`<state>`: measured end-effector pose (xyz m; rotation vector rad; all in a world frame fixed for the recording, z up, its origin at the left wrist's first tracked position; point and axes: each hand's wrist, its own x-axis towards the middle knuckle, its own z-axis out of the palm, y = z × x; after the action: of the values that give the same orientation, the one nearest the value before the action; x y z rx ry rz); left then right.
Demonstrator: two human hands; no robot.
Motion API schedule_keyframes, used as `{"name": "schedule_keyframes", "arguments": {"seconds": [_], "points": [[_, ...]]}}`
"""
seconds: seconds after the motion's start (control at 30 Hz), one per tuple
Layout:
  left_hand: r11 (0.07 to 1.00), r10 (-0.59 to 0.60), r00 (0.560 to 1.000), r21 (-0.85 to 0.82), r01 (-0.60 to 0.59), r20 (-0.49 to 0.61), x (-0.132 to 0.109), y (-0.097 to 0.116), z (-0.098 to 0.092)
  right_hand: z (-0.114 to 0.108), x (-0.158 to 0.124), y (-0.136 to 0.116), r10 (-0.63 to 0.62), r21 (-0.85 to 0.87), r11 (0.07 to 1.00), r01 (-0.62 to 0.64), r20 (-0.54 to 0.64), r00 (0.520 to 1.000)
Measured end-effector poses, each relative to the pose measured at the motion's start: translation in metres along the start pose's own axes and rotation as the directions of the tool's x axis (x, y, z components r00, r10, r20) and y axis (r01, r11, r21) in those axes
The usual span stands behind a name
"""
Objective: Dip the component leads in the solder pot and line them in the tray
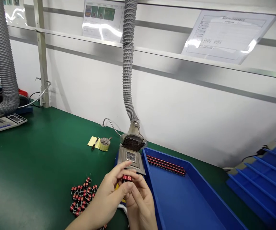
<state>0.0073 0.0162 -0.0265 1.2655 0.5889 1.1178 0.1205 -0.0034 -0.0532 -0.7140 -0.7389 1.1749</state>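
Note:
A small red-and-black coil (126, 178) is pinched between the fingertips of both hands, in front of a solder pot (131, 156). My left hand (111, 188) is closed on its left side, with the thumb below and the fingers above. From the right, my right hand (141, 198) grips it too, thumb against thumb. The fingers hide much of the part. Left of my left wrist, a loose pile of similar coils (80, 198) lies on the green table. Neat rows of the same coils (166, 165) rest at the far end of a blue tray (190, 198).
A grey extraction hose (128, 60) with a fan hood (133, 142) hangs over the pot. A tape roll (104, 144) and a pen (95, 143) lie on yellow paper. A calculator (5, 122) sits far left; ribbed blue trays (264, 182) stand at right.

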Motion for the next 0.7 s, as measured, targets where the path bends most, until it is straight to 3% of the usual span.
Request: {"name": "schedule_keyframes", "arguments": {"seconds": [0.13, 0.33, 0.4, 0.57, 0.63, 0.7], "points": [[0.983, -0.092, 0.985, -0.147, 0.113, 0.146, -0.002, 0.006, 0.000, -0.014, 0.001, -0.020, -0.157, -0.201, 0.966, 0.161, 0.039, 0.987], [0.952, -0.236, 0.911, -0.110, 0.287, 0.340, -0.004, 0.008, -0.008, -0.012, -0.005, -0.034, 0.075, -0.308, 0.951, -0.010, 0.199, 0.977], [0.951, -0.277, 0.896, -0.035, 0.308, 0.347, -0.004, 0.009, -0.010, -0.012, -0.003, -0.034, 0.053, -0.294, 0.956, 0.004, 0.188, 0.981], [0.954, -0.298, 0.892, 0.072, 0.291, 0.340, -0.006, 0.013, -0.012, -0.019, 0.001, -0.037, -0.083, -0.096, 0.992, 0.079, -0.038, 0.996], [0.965, -0.260, 0.913, 0.050, 0.258, 0.314, -0.007, 0.013, -0.013, -0.022, 0.000, -0.038, -0.146, -0.200, 0.970, 0.140, -0.015, 0.989], [0.974, -0.226, 0.935, 0.044, 0.222, 0.272, -0.008, 0.013, -0.013, -0.024, -0.002, -0.037, -0.149, -0.369, 0.913, 0.176, 0.101, 0.984]]}}
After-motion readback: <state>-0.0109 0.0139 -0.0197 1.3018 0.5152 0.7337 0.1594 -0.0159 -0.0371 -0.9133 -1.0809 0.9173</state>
